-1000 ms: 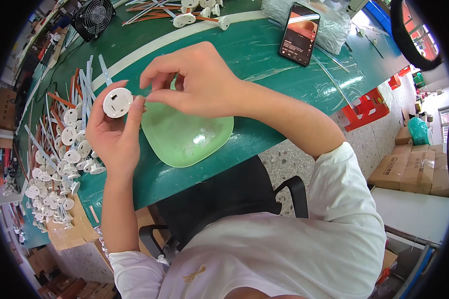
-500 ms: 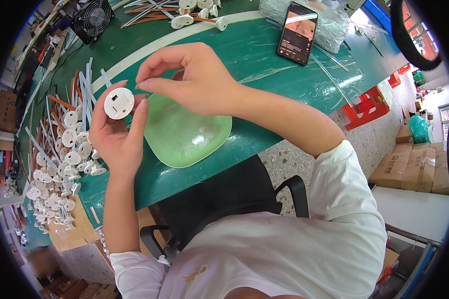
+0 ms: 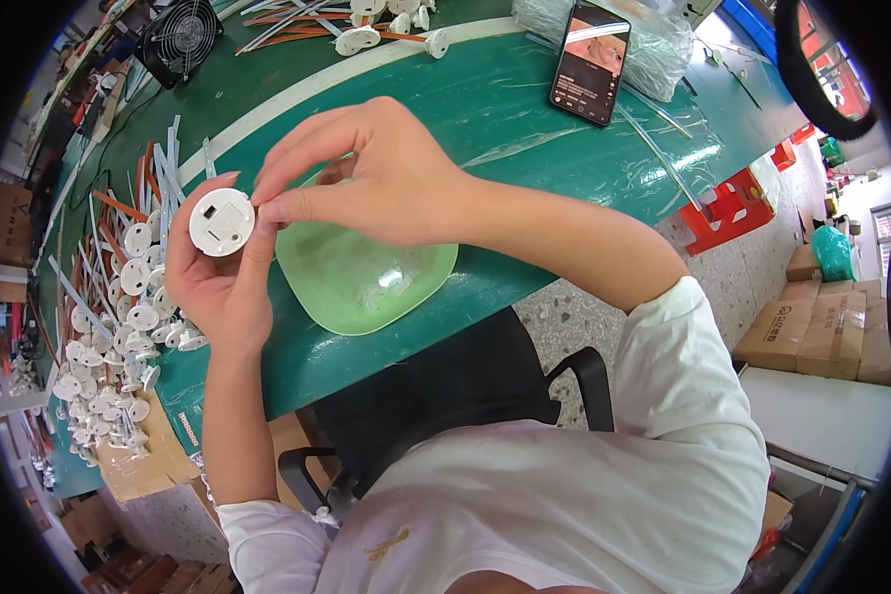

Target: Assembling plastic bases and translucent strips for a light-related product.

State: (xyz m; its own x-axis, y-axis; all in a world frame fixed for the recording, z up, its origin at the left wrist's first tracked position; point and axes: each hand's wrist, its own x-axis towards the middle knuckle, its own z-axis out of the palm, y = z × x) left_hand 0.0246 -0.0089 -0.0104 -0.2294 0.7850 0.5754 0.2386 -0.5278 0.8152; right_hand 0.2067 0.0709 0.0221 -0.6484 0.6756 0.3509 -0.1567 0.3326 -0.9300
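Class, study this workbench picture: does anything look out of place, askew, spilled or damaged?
Nothing looks damaged or spilled. The left hand holds a white round disc, the right hand pinching at its edge. Similar white parts lie in a loose heap at the table's left.

I see dish (image 3: 366, 282) on worktop (image 3: 485, 109) near front edge; disc pile (image 3: 109, 346) left; phone (image 3: 590, 61) behind right; fan (image 3: 180, 40) far left.

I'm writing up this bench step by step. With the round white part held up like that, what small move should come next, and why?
Probably press the pinched fingertips down onto the round white part. The left hand holds it face up above the green table, and the right hand has thumb and forefinger pinched right at its edge, over the green dish. Whether they hold a small piece is too small to tell.
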